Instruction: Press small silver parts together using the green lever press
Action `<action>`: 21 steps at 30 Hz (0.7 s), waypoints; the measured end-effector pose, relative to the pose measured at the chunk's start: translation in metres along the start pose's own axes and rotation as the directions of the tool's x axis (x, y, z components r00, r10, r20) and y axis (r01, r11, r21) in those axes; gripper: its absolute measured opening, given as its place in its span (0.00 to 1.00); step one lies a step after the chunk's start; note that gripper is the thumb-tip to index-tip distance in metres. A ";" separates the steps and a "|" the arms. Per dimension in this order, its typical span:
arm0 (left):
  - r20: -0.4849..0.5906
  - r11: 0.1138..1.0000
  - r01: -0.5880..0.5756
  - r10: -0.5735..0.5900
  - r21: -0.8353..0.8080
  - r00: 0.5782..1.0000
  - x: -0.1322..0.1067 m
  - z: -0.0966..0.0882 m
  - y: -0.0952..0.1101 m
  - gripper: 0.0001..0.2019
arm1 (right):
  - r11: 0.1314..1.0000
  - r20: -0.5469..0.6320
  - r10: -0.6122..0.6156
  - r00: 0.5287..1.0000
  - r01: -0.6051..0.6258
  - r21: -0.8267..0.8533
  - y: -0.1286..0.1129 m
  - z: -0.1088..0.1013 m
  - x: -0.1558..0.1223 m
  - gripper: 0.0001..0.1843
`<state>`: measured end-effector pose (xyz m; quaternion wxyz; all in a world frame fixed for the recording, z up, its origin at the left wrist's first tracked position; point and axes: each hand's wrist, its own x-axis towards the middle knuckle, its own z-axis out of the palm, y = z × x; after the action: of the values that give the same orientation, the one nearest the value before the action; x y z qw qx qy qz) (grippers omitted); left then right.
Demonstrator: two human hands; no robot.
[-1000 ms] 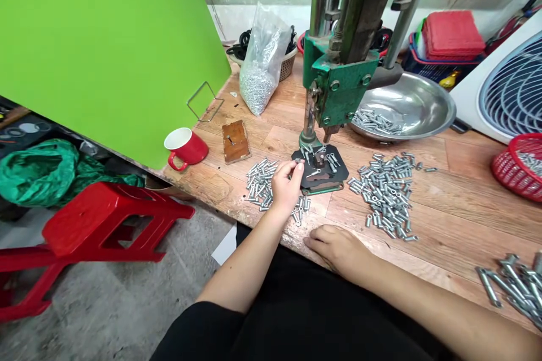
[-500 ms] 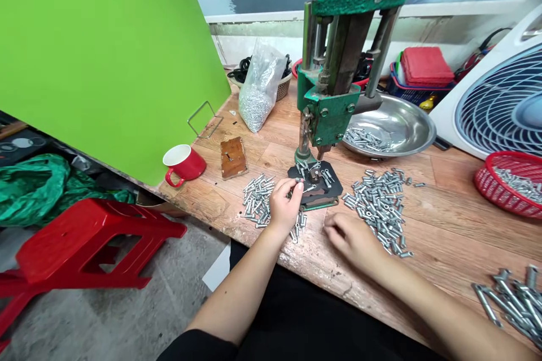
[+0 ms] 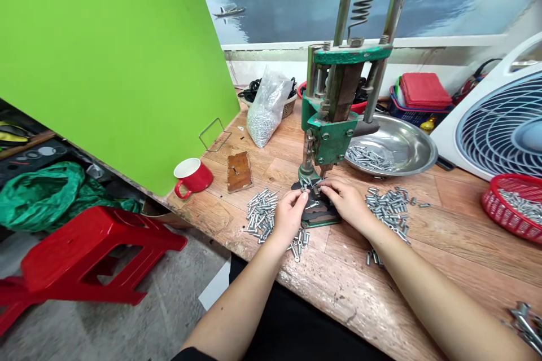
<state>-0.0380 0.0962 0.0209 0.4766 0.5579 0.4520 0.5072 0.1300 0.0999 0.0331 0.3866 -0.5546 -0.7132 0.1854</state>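
Observation:
A green hand press (image 3: 332,138) stands on the wooden table, its ram just above a dark base plate (image 3: 315,215). Several small metal eyelet pieces lie on that plate. My left hand (image 3: 290,215) is at the plate's left side, thumb and fingers pinched together; what they hold, if anything, is too small to make out. From the right, my right hand (image 3: 346,203) reaches under the ram, fingers closed at the small die block, their contents partly hidden. Beside my left hand lies a pile of ringed metal pieces (image 3: 260,214). Metal sleeves (image 3: 387,208) are heaped behind my right hand.
A steel bowl (image 3: 417,152) with metal pieces stands behind the press, near a fan (image 3: 508,118). A red basket (image 3: 503,211) is at right. On the left are a red mug (image 3: 197,177), a wooden block (image 3: 239,172) and a plastic bag (image 3: 265,118) of small parts.
My right hand has moved from the table's front up to the press base, under the ram. My left hand stays pinched at the plate's left side. The camera view has tilted up.

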 end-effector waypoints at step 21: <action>0.088 0.970 -0.161 0.146 0.184 0.985 0.025 0.012 -0.004 0.12 | 0.980 0.036 -0.200 0.979 0.200 -0.013 0.014 0.006 0.001 0.11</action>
<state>-0.0246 0.1203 0.0202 0.3967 0.6527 0.4360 0.4759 0.1346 0.1064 0.0202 0.3863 -0.4799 -0.7734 0.1493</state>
